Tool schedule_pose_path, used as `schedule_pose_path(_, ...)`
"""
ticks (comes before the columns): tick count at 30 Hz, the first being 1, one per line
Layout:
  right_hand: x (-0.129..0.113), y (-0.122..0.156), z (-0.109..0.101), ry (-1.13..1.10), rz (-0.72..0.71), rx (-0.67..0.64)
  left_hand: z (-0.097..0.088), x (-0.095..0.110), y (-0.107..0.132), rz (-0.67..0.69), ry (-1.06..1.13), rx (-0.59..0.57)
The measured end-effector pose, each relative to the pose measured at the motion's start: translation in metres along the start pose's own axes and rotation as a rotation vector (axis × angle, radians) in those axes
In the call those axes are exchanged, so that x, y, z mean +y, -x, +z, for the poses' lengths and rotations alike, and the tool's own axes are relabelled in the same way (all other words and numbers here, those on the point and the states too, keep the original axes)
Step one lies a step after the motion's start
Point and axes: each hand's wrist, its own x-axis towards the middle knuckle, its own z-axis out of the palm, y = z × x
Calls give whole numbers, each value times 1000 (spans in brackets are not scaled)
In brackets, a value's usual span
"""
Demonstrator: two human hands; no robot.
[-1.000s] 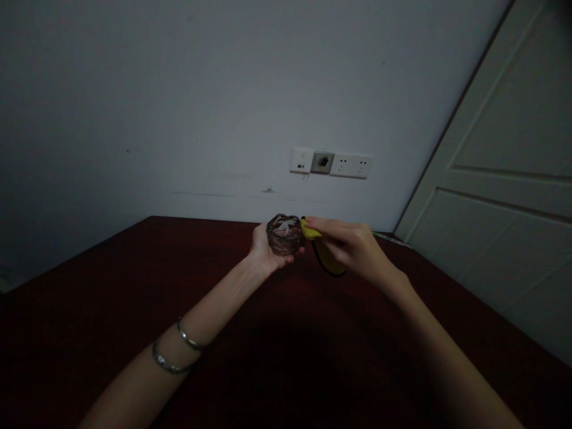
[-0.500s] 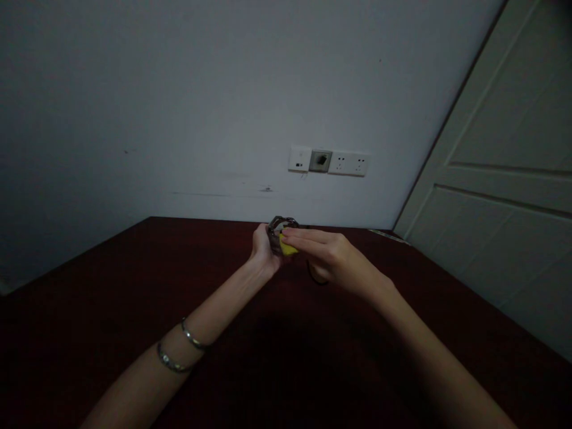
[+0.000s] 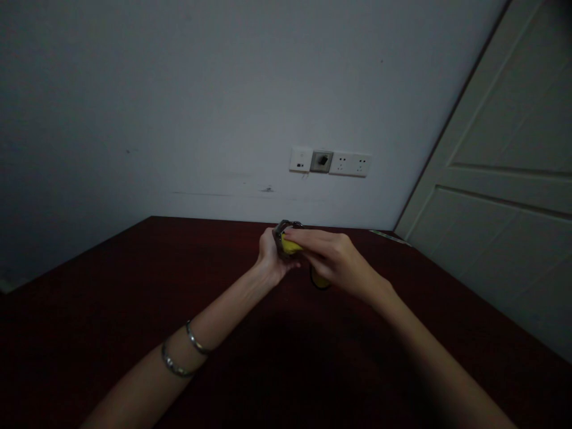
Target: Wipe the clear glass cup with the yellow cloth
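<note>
On the left, two metal bangles circle the left forearm, above the dark red counter; the left hand is curled around a faceted glass, its palm against the left side and some fingertips showing below on the right; the glass sits in that grasp near the counter's far edge, with much of it hidden, and I cannot tell whether its base touches the counter.

Just right of the rim, a yellow cloth presses against the glass; how far it reaches inside is hidden by the fingers; the right hand pinches the cloth, fingers held together and extended over it, while a dark-edged flap hangs below; behind, a row of wall sockets is fixed to the pale wall; a panelled door stands at far right.

The step in hand looks like wiping the glass around its mouth; a further stroke would call for a steady left grasp, a slight turn of the glass, and light, even pressure from the cloth, since smooth glass could slip.
</note>
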Motion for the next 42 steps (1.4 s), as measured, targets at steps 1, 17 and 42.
schedule_pose_path(1, 2, 0, 3, 18, -2, 18, 1, -2, 0, 25, -8, 9)
schedule_pose_path(17, 0, -6, -31, 14, 128, -129, -1, -8, 0, 2, -231, -80)
schedule_pose_path(42, 12, 1, 10, -1, -46, 13, -7, -8, -4, -94, -182, 15)
